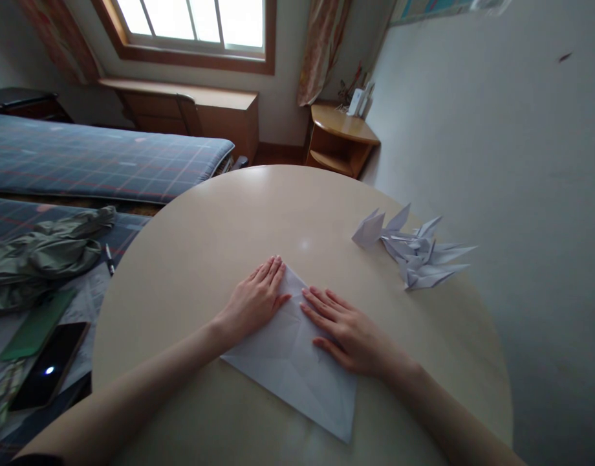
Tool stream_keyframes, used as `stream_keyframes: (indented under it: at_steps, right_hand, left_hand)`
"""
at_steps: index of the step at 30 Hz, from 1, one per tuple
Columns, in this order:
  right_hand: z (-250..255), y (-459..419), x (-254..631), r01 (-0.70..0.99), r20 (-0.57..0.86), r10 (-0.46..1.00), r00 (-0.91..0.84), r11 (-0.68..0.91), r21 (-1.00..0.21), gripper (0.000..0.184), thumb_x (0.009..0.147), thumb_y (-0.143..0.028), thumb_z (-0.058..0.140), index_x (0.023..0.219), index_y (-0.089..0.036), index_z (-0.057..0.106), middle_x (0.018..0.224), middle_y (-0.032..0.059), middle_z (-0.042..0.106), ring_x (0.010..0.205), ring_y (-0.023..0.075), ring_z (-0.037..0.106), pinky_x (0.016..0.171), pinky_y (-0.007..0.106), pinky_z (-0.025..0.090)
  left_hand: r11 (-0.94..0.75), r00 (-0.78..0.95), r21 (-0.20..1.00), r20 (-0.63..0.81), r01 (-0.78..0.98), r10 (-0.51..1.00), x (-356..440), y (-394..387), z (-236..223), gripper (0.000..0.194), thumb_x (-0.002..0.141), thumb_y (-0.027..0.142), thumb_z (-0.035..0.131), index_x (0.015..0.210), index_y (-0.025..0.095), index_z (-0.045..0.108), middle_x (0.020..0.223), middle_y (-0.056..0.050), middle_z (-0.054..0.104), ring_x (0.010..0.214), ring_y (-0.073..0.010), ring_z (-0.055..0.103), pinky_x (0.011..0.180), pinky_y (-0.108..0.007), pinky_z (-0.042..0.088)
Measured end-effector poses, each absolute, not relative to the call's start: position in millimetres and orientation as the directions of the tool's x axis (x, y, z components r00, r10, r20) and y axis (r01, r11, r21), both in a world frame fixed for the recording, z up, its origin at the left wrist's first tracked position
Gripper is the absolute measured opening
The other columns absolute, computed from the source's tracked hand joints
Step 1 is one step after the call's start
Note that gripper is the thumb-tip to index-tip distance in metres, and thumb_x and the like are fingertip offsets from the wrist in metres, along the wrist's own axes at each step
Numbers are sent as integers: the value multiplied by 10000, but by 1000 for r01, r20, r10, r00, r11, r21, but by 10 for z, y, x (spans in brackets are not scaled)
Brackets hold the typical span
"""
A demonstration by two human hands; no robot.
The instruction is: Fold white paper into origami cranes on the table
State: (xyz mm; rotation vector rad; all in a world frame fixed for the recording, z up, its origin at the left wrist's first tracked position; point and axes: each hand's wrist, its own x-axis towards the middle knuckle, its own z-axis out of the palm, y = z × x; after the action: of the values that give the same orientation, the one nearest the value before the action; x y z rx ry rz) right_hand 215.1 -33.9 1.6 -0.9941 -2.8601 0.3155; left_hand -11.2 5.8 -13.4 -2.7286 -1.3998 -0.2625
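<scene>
A creased sheet of white paper point(288, 362) lies on the round table, one corner pointing away from me and another towards me at the lower right. My left hand point(259, 294) rests flat on its left edge, fingertips near the far corner. On the right edge lies my right hand point(343, 330), palm down with fingers stretched out and thumb a little apart. Both hands press on the paper without grasping it, and they cover parts of its two far edges. Several folded white paper cranes point(418, 252) stand clustered at the table's right.
The pale round table point(205, 226) stands close to the white wall point(544, 226). At left, a plaid mattress point(98, 158) holds crumpled clothing point(45, 252), a green flat object point(35, 327), a phone point(50, 366) and a pen point(110, 259). A corner shelf point(343, 123) stands beyond.
</scene>
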Motion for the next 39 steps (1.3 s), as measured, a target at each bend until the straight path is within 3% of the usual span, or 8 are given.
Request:
stream_keyframes:
  at_steps: [20, 39]
  right_hand:
    - [0, -337, 2158, 601, 26, 623, -782, 764, -235, 552, 916, -314, 431, 1417, -135, 284, 1480, 126, 246, 1378, 235, 165, 1118, 458, 235]
    - [18, -343, 2150, 607, 21, 628, -778, 759, -234, 551, 908, -300, 442, 1413, -136, 292, 1479, 115, 255, 1378, 235, 171, 1119, 454, 235]
  left_hand:
    - [-568, 563, 93, 76, 818, 823, -138, 88, -66, 633, 929, 481, 329, 1377, 35, 317, 1434, -174, 350, 1328, -265, 319, 1082, -378, 317]
    - [-580, 573, 71, 93, 812, 814, -140, 89, -108, 628, 939, 479, 285, 1374, 27, 324, 1454, -191, 301, 1356, -278, 255, 1094, -396, 285]
